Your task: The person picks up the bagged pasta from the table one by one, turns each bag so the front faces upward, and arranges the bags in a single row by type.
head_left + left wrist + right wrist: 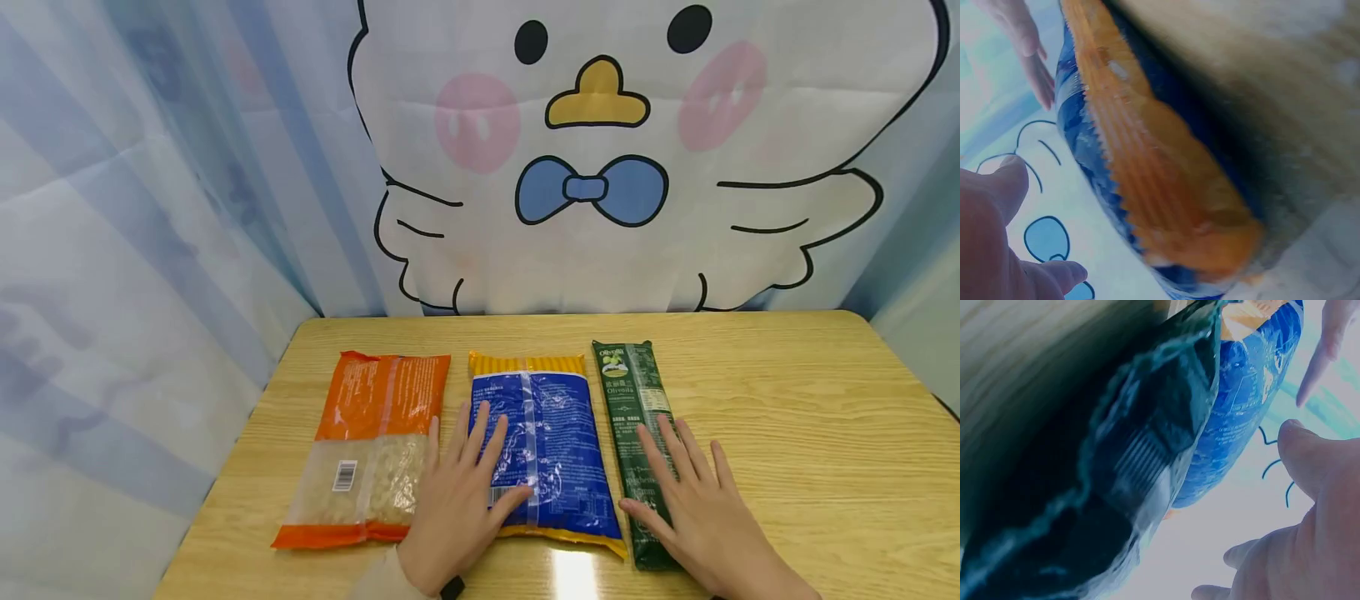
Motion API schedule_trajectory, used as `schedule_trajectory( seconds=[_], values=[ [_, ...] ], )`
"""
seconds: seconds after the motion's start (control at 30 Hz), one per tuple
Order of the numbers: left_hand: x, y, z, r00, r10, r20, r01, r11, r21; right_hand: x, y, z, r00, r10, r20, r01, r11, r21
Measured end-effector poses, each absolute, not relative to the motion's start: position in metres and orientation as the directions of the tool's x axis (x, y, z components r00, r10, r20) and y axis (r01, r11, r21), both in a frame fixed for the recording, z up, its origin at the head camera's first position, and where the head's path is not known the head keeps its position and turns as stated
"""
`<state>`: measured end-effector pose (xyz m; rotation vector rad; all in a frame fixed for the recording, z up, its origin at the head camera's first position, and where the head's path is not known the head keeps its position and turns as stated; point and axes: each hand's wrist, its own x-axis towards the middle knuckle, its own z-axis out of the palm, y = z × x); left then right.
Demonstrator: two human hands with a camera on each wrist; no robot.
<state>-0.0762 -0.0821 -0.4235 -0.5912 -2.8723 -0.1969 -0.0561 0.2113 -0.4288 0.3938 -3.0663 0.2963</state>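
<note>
Three packages lie side by side on a wooden table [810, 450]. At the left is an orange and clear bag [382, 396] with pale pieces inside and a barcode label. The middle one is a blue bag [562, 450] with yellow ends; its crimped yellow end shows large in the left wrist view. On the right lies a long green spaghetti packet [626, 400]. My left hand [461, 496], fingers spread, is over the gap between the orange and blue bags, overlapping both. My right hand [705, 512], also spread, overlaps the green packet's right edge. Neither hand grips anything.
Behind the table hangs a curtain [480, 250] printed with a white cartoon figure and a blue bow tie. More curtain [150, 292] runs along the left side. The table's back edge [750, 315] meets the cloth.
</note>
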Motion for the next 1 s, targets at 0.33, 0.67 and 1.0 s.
schedule_trajectory(
  seconds=[0.33,0.67,1.0],
  values=[
    [-0.090,-0.066,-0.409,-0.869,0.434,0.236,0.459,0.886,0.060,-0.057,0.222,-0.427,-0.971,-0.234,0.049,-0.239,0.946,-0.217],
    [-0.104,-0.045,-0.393,-0.859,0.470,0.202,0.493,0.867,0.078,-0.059,0.232,-0.424,-0.970,-0.237,0.060,-0.245,0.948,-0.204],
    [-0.121,-0.017,-0.381,-0.860,0.481,0.171,0.507,0.845,0.171,-0.061,0.242,-0.416,-0.971,-0.225,0.075,-0.236,0.947,-0.218]
  ],
)
